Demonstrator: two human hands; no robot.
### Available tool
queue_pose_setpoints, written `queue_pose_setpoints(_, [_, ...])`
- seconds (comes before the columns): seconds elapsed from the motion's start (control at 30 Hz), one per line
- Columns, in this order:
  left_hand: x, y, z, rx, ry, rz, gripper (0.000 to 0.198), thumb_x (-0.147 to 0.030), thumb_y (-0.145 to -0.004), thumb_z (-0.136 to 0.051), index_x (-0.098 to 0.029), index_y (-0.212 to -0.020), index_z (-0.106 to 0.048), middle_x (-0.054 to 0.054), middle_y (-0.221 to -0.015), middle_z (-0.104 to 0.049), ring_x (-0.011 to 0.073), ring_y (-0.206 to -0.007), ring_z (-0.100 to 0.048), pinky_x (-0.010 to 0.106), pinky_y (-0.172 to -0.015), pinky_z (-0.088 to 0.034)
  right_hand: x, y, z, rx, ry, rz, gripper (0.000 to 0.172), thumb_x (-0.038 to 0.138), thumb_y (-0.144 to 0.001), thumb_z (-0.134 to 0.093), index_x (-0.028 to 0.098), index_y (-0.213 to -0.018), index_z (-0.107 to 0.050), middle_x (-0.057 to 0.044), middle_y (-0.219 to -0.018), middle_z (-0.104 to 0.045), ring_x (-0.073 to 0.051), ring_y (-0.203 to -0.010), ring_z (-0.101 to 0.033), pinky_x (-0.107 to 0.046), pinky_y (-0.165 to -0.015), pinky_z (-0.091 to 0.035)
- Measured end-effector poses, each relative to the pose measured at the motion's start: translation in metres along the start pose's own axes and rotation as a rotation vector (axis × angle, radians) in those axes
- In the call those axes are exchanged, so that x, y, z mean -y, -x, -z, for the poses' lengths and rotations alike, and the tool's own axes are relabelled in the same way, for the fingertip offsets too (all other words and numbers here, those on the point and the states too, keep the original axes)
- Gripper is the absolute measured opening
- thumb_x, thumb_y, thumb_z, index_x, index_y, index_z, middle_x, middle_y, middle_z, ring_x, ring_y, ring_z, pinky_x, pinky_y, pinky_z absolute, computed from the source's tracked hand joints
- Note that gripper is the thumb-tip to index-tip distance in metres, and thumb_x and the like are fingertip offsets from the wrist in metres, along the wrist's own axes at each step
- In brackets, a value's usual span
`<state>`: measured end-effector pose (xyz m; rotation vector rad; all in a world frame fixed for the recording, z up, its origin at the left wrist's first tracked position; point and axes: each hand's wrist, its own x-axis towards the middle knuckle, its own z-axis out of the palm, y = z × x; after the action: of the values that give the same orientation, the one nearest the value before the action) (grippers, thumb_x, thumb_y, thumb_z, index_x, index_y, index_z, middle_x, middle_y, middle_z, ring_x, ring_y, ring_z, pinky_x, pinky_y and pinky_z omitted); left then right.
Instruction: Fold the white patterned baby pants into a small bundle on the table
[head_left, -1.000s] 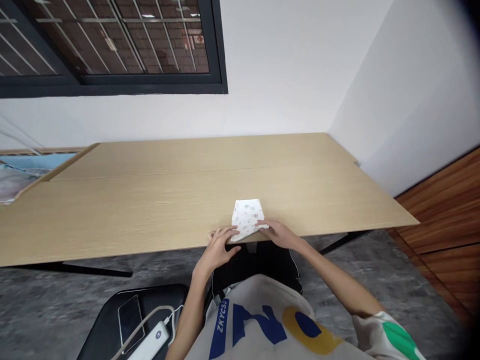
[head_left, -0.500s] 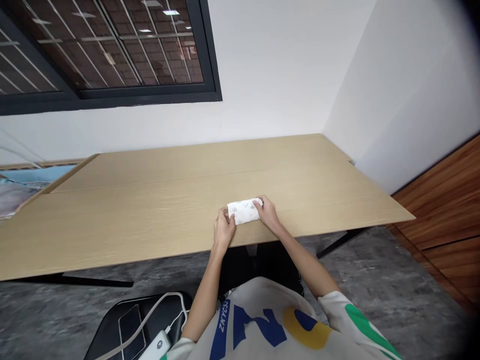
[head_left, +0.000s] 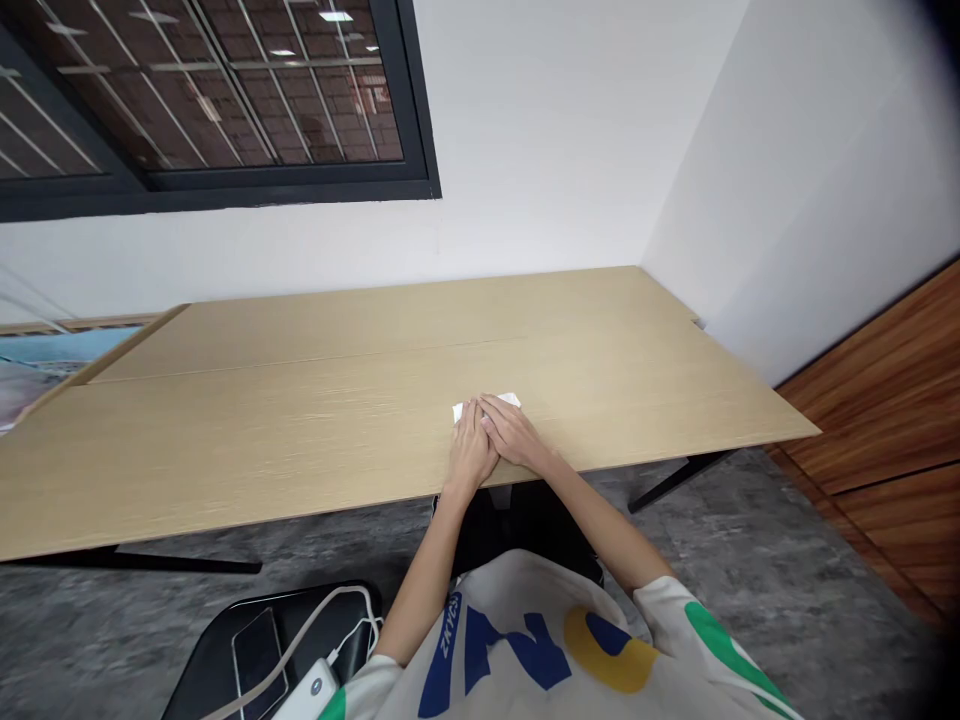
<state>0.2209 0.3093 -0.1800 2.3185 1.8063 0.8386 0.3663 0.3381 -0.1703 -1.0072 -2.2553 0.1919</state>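
Note:
A white folded cloth with a faint print [head_left: 511, 398] lies on the light wood table [head_left: 300, 420] near its front edge; only its upper corners show. My left hand [head_left: 472, 446] rests flat on the left part of it, fingers stretched forward. Over the right part lies my right hand [head_left: 511, 434], also flat, its fingertips touching those of my left hand. The middle of the cloth is hidden under both hands.
A black chair seat [head_left: 217, 650] at the lower left bears a phone [head_left: 259, 655] and a white power bank [head_left: 309, 690] with a cable. Behind the table is a white wall with a barred window [head_left: 285, 180]. Wooden panels [head_left: 885, 400] stand at the right.
Both hands have let go of the cloth's side edges and moved inward, and now lie flat on top of it, side by side. The cloth is mostly covered.

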Motion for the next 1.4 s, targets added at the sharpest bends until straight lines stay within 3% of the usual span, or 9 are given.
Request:
queue_pose_setpoints(0.1, [0.000,0.003,-0.005,0.101,-0.097,0.053,0.061,-0.027,-0.102,-0.031,-0.009,-0.161,-0.031,0.018,-0.167,-0.035,0.0311,-0.159,-0.023,0.054,-0.127,-0.027,-0.008,0.004,-0.003,0.100,0.047,0.007,0.058,0.041,-0.111,-0.026,0.013,-0.159,-0.042,-0.014,-0.159,-0.049,-0.027,-0.151,-0.039,-0.050,-0.125,-0.031])
queue_pose_setpoints(0.2, [0.002,0.007,-0.004,0.111,-0.177,0.065,0.064,-0.033,-0.103,-0.031,-0.007,-0.162,-0.029,0.019,-0.168,-0.030,0.0312,-0.160,-0.021,0.055,-0.128,-0.022,-0.015,0.008,-0.003,0.147,0.118,0.017,0.059,0.044,-0.111,-0.025,0.017,-0.162,-0.037,-0.011,-0.163,-0.044,-0.026,-0.155,-0.032,-0.053,-0.128,-0.023])
queue_pose_setpoints(0.43, [0.009,0.013,0.004,0.137,-0.202,0.111,0.077,-0.051,-0.105,-0.031,-0.001,-0.162,-0.023,0.024,-0.169,-0.025,0.0348,-0.159,-0.021,0.054,-0.127,-0.023,-0.029,0.018,0.007,0.210,0.174,-0.051,0.065,0.049,-0.111,-0.020,0.015,-0.167,-0.024,-0.013,-0.169,-0.030,-0.026,-0.158,-0.025,-0.052,-0.128,-0.023])
queue_pose_setpoints(0.57, [0.011,0.016,0.010,0.101,-0.209,0.079,0.075,-0.048,-0.104,-0.035,0.002,-0.160,-0.026,0.028,-0.167,-0.026,0.0386,-0.159,-0.020,0.056,-0.125,-0.026,-0.034,0.022,0.014,0.208,0.175,-0.085,0.067,0.048,-0.111,-0.021,0.013,-0.167,-0.018,-0.015,-0.170,-0.025,-0.027,-0.159,-0.021,-0.052,-0.128,-0.024])
queue_pose_setpoints(0.67, [0.011,0.016,0.016,0.079,-0.199,-0.025,0.065,-0.042,-0.105,-0.036,-0.006,-0.159,-0.034,0.023,-0.167,-0.031,0.0355,-0.157,-0.025,0.055,-0.123,-0.031,-0.033,0.023,0.021,0.177,0.145,-0.036,0.065,0.046,-0.111,-0.026,0.015,-0.168,-0.019,-0.015,-0.171,-0.022,-0.028,-0.160,-0.017,-0.052,-0.128,-0.025])
queue_pose_setpoints(0.9, [0.014,0.014,0.021,0.109,-0.156,-0.035,0.059,-0.042,-0.101,-0.049,-0.015,-0.154,-0.043,0.019,-0.163,-0.041,0.0319,-0.152,-0.038,0.052,-0.120,-0.036,-0.035,0.026,0.030,0.198,-0.008,-0.005,0.074,0.044,-0.103,-0.056,0.018,-0.166,-0.027,-0.017,-0.166,-0.037,-0.031,-0.155,-0.032,-0.053,-0.124,-0.033])
queue_pose_setpoints(1.17, [0.018,0.008,0.021,0.158,-0.110,0.003,0.068,-0.042,-0.094,-0.060,-0.015,-0.154,-0.042,0.019,-0.164,-0.039,0.0333,-0.153,-0.037,0.053,-0.120,-0.036,-0.042,0.020,0.031,0.259,-0.058,-0.029,0.076,0.019,-0.093,-0.054,0.017,-0.165,-0.029,-0.015,-0.166,-0.036,-0.030,-0.154,-0.032,-0.053,-0.123,-0.030])
queue_pose_setpoints(1.27, [0.020,0.003,0.025,0.163,-0.093,0.000,0.062,-0.031,-0.093,-0.060,-0.015,-0.150,-0.046,0.018,-0.162,-0.044,0.0321,-0.151,-0.040,0.051,-0.120,-0.037,-0.045,0.013,0.031,0.231,-0.076,-0.036,0.075,0.015,-0.089,-0.054,0.018,-0.162,-0.035,-0.015,-0.161,-0.045,-0.030,-0.149,-0.041,-0.052,-0.120,-0.033])
queue_pose_setpoints(1.4, [0.020,-0.011,0.034,0.105,-0.050,0.004,0.046,-0.014,-0.090,-0.052,-0.018,-0.136,-0.059,0.016,-0.146,-0.061,0.0295,-0.139,-0.054,0.049,-0.117,-0.039,-0.050,-0.002,0.032,0.172,-0.112,-0.077,0.058,0.016,-0.092,-0.053,0.019,-0.150,-0.050,-0.014,-0.146,-0.060,-0.030,-0.135,-0.053,-0.051,-0.114,-0.039])
